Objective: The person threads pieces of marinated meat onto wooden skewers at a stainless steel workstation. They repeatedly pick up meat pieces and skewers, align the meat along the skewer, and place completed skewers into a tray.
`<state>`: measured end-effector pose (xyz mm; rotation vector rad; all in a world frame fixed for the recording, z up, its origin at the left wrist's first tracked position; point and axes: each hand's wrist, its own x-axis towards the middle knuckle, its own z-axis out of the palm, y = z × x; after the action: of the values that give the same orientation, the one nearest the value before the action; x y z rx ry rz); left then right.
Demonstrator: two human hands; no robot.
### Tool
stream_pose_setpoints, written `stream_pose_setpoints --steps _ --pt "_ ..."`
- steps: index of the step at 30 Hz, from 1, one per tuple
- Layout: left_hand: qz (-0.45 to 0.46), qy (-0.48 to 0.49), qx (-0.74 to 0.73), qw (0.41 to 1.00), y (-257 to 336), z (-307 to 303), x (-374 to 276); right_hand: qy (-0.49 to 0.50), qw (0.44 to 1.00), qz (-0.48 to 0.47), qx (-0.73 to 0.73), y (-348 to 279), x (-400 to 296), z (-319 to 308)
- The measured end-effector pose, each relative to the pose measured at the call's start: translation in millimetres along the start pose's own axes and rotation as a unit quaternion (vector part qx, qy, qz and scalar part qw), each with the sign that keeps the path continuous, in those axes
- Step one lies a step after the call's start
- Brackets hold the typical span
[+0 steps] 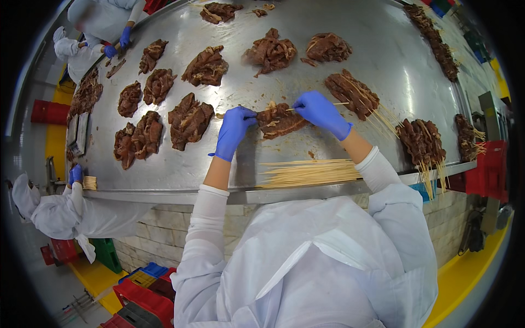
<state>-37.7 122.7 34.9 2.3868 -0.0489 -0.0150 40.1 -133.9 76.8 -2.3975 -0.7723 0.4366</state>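
My left hand [237,129], in a blue glove, pinches the left end of a strip of raw meat [281,123] on the steel table. A thin wooden skewer [341,103] is held between the fingers of my right hand [322,110], also gloved; its left part reaches the meat's upper edge. How far it runs inside the meat is hidden. Below the hands, a bundle of loose skewers [309,173] lies along the table's near edge. Skewered meat [353,93] rests just right of my right hand, and another skewered pile [421,141] sits farther right with its sticks over the edge.
Several heaps of raw meat [190,121] spread over the steel table [233,168] to the left and beyond. A row of skewered meat [434,41] lines the far right edge. Co-workers [61,209] in white stand at the left and far left. Red crates [487,170] stand at the right.
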Motion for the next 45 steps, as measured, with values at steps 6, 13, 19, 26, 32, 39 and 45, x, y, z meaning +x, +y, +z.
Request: stream_pose_setpoints --steps 6,13,19,26,32,39,45 --pt "0.082 0.191 -0.072 0.976 -6 13 6 0.100 0.991 -0.026 0.088 -10 -11 21" --pt "-0.038 0.047 -0.695 0.717 117 71 29 0.221 0.908 0.070 0.349 -9 -64 15" --pt "-0.200 -0.177 -0.584 0.767 184 112 21 0.397 0.849 0.116 0.329 58 -130 -24" --pt "-0.066 -0.183 -0.440 0.877 124 92 9 0.335 0.935 0.118 -0.021 150 -121 -54" --pt "-0.045 0.132 -0.213 0.967 12 -9 -26 0.146 0.988 -0.024 0.050 37 -122 -20" --pt "-0.079 0.190 -0.214 0.955 -30 -65 -71 -0.055 0.989 -0.134 -0.025 -21 -117 54" --pt "-0.113 0.154 -0.081 0.978 -42 -63 -79 -0.035 0.992 -0.119 -0.006 -24 -119 52"
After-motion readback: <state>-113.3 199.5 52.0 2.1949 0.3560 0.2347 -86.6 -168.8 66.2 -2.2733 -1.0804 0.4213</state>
